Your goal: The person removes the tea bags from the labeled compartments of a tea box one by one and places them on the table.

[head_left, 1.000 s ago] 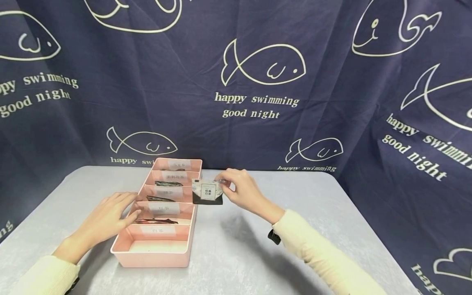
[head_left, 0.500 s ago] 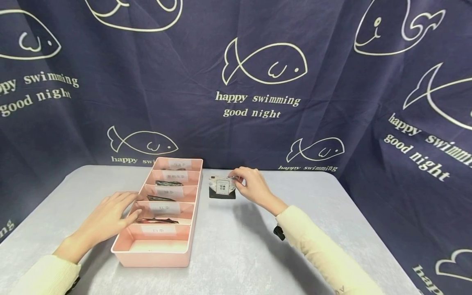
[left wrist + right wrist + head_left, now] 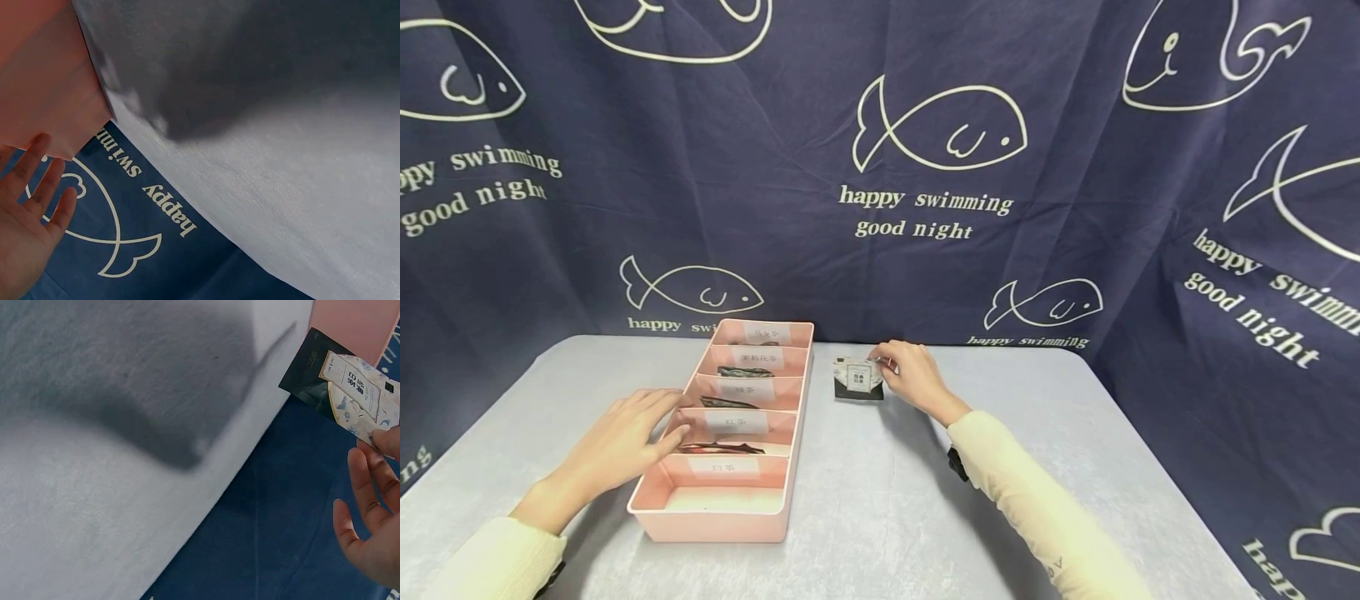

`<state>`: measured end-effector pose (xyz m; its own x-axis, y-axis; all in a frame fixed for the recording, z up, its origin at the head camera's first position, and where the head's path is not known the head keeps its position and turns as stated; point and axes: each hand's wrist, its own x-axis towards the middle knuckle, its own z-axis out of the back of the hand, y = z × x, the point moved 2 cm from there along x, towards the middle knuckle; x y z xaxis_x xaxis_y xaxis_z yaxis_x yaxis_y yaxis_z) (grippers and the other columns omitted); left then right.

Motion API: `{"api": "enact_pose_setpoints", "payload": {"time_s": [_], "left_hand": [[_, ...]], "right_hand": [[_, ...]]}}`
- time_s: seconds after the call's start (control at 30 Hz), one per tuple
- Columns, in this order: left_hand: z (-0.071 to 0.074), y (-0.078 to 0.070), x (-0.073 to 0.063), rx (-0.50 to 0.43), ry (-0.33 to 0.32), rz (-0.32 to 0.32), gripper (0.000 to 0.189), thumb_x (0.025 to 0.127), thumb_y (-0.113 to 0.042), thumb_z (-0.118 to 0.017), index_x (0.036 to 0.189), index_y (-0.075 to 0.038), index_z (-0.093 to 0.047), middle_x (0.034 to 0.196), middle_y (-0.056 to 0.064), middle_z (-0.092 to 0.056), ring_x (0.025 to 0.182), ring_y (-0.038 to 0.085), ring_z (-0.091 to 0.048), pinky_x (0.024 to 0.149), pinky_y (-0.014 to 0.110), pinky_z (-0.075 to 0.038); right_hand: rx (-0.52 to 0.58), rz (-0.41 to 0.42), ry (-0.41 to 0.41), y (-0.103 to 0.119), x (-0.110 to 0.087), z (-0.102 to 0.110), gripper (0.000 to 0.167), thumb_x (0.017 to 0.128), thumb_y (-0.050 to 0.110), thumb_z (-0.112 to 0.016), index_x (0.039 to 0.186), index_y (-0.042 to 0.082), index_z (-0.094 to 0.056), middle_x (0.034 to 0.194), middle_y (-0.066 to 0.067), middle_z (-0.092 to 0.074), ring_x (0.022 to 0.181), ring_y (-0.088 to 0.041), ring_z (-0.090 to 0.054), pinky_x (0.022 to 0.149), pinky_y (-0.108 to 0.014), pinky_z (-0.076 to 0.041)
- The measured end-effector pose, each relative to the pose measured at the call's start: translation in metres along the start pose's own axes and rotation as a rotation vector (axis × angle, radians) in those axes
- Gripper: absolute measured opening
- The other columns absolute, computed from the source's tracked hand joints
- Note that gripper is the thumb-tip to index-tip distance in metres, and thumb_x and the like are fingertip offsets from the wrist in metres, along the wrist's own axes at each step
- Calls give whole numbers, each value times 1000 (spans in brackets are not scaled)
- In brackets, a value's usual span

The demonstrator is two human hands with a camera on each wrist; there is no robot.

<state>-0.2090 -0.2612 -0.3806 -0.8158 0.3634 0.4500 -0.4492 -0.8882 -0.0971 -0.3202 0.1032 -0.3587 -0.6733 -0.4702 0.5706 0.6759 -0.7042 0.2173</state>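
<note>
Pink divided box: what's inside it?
Packets show in the middle three compartments; something dark peeks up in the farthest. The nearest shows its pale floor. Dividers hide the packets' lower parts.

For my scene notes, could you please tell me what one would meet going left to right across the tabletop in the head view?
Left sleeve, left hand, pink divided box, patterned sachet, right hand, right sleeve.

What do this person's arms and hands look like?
The left hand and right hand wear no gloves. The left sleeve and right sleeve are pale cream. Dark marks on the right sleeve are too small to read. A black object shows under each cuff.
</note>
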Motion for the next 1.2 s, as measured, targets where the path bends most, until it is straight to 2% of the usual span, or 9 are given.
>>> {"api": "enact_pose_setpoints", "payload": {"time_s": [0.33,0.6,0.8,0.97,1.2], "left_hand": [[1,-1,1,-5,1,5,41,84,-28,-60,114,-1,-58,115,18,-59,109,37,-51,91,54,-38],[0,0,1,-2,5,3,41,84,-28,-59,115,-1,-57,116,18,-59,110,37,-50,91,54,-38],[1,0,1,11,8,-1,42,83,-27,-60,115,0,-57,116,19,-59,109,37,-50,90,54,-39],[1,-2,0,10,11,0,43,83,-27,-60,115,0,-57,116,19,-59,110,37,-50,90,54,-39],[0,-2,1,0,11,6,39,83,-28,-60,114,-3,-58,115,17,-60,110,37,-51,91,54,-39]], "right_hand": [[-13,-38,27,-10,1,-13,19,76,1,-64,87,16,-71,71,2,-63,58,-9,-51,54,-25,-41],[-25,-77,25,-21,1,-22,19,75,3,-66,90,13,-69,76,-2,-65,68,-17,-56,64,-34,-46],[-45,-95,24,-27,0,-28,23,77,7,-66,98,16,-64,78,1,-62,75,-16,-53,65,-33,-40],[-64,-144,75,-27,1,-33,29,77,7,-68,105,14,-63,84,-1,-63,81,-20,-55,68,-36,-42],[-173,-231,158,-28,5,-43,33,80,10,-67,112,15,-59,96,-3,-61,88,-21,-53,73,-36,-42]]}}
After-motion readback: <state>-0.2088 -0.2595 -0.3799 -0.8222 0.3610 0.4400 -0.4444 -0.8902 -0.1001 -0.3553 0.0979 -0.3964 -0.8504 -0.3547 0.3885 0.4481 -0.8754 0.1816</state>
